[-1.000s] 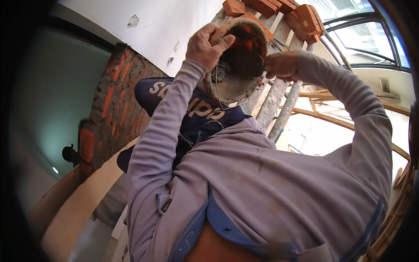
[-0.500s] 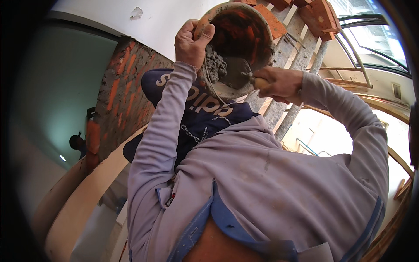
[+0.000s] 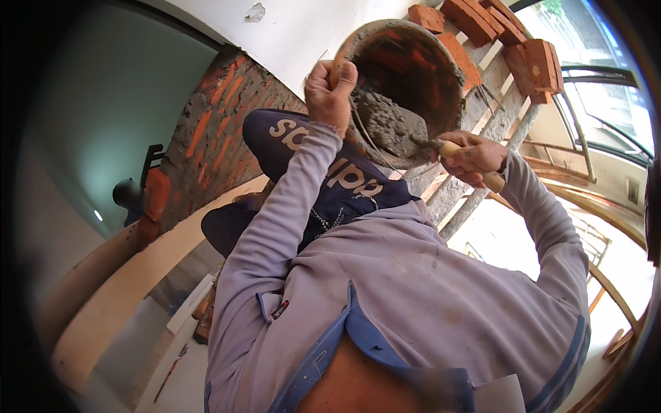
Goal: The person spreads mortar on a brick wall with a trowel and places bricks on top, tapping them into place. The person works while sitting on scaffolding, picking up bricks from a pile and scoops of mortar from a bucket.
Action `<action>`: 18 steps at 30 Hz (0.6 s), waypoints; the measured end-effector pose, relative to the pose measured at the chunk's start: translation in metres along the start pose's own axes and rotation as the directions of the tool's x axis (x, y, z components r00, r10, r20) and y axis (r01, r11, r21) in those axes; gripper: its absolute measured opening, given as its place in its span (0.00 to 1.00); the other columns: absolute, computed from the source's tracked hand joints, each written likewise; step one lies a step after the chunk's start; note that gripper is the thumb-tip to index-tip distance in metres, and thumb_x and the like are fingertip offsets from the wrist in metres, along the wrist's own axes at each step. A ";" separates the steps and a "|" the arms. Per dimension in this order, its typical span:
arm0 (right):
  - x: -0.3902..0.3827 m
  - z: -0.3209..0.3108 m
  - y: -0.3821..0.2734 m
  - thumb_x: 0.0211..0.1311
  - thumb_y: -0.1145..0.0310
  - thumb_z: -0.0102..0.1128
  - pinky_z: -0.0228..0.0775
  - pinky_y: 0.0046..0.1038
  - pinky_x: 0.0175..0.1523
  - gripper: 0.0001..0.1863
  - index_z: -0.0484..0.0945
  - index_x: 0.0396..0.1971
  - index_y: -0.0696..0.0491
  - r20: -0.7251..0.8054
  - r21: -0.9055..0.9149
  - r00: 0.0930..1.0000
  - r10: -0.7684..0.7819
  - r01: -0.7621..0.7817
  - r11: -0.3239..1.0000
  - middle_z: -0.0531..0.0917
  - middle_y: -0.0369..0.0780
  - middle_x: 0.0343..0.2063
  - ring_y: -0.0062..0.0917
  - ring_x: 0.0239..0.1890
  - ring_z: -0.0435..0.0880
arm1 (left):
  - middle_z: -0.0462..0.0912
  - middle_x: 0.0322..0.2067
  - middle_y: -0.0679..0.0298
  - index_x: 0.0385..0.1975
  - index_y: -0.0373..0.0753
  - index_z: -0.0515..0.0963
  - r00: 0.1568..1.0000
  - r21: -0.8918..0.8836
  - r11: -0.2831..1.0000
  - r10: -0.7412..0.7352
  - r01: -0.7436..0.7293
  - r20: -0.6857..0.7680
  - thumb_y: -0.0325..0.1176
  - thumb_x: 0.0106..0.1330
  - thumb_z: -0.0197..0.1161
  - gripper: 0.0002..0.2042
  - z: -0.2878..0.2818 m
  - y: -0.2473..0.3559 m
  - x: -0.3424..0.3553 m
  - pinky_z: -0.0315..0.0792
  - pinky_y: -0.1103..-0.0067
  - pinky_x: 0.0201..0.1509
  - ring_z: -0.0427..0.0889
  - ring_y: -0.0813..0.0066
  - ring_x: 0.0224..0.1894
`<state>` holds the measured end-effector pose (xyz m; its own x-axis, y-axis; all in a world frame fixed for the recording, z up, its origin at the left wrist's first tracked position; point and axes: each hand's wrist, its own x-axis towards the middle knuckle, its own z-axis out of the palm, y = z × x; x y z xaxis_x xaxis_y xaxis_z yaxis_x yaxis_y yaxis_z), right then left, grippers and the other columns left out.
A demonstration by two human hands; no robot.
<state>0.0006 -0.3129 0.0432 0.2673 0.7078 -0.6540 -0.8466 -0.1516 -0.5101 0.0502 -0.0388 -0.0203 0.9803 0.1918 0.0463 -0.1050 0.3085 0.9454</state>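
My left hand (image 3: 329, 96) grips the rim of a tilted, mortar-stained bucket (image 3: 446, 58), thumb on the outside edge. Grey wet mortar (image 3: 377, 110) lies along the bucket's lower inner side. In my right hand (image 3: 475, 158) is the wooden handle of a trowel (image 3: 451, 148), fingers wrapped around it. The trowel's blade is inside the bucket mouth, under a heap of mortar that hides most of it. A thin wire bail hangs below the rim.
Several red bricks (image 3: 540, 65) are stacked beyond the bucket on mortar-smeared planks (image 3: 496, 124) with gaps between them. At left stands a mortar-streaked brick wall (image 3: 213, 131). Another person (image 3: 127, 194) shows at the far left. A window (image 3: 606, 76) is at the upper right.
The trowel blade, bare on its face before, now carries a heap of mortar. Bucket and both hands appear farther right and slightly lower in the view.
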 end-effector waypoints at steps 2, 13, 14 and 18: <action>-0.012 -0.005 -0.003 0.59 0.71 0.55 0.60 0.17 0.10 0.16 0.69 0.45 0.61 -0.019 0.013 0.999 0.038 -0.038 0.999 0.68 0.33 0.15 0.13 0.08 0.64 | 0.65 0.18 0.78 0.24 0.40 0.71 0.999 -0.029 0.999 -0.020 0.019 -0.029 0.38 0.63 0.68 0.14 0.008 -0.005 -0.004 0.54 0.88 0.22 0.57 0.90 0.20; -0.042 0.025 -0.088 0.51 0.67 0.65 0.59 0.17 0.09 0.24 0.70 0.44 0.65 -0.087 -0.197 0.996 0.014 -0.031 0.980 0.69 0.35 0.13 0.15 0.07 0.64 | 0.70 0.26 0.77 0.34 0.42 0.74 0.976 -0.202 0.954 -0.215 0.220 0.045 0.43 0.68 0.61 0.11 -0.052 -0.037 -0.035 0.64 0.87 0.37 0.68 0.90 0.31; -0.031 0.030 -0.109 0.51 0.67 0.66 0.59 0.17 0.09 0.24 0.70 0.45 0.64 -0.050 -0.227 0.998 0.035 -0.046 0.973 0.69 0.35 0.13 0.15 0.07 0.64 | 0.70 0.26 0.76 0.36 0.43 0.74 0.968 -0.222 0.944 -0.227 0.246 0.108 0.45 0.69 0.59 0.12 -0.059 -0.046 -0.036 0.65 0.87 0.37 0.69 0.89 0.30; 0.048 0.038 -0.181 0.53 0.69 0.64 0.60 0.18 0.10 0.22 0.71 0.45 0.62 0.156 -0.523 0.987 0.050 0.040 0.851 0.70 0.34 0.14 0.16 0.07 0.66 | 0.74 0.29 0.72 0.39 0.43 0.72 0.921 -0.449 0.804 -0.352 0.390 0.169 0.47 0.71 0.54 0.13 -0.073 -0.053 -0.040 0.71 0.82 0.43 0.76 0.83 0.33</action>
<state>0.1496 -0.2255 0.1255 0.1501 0.7981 -0.5835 -0.4691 -0.4621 -0.7526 0.0040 0.0052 -0.0955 0.9676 -0.0895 -0.2360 0.2230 0.7408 0.6336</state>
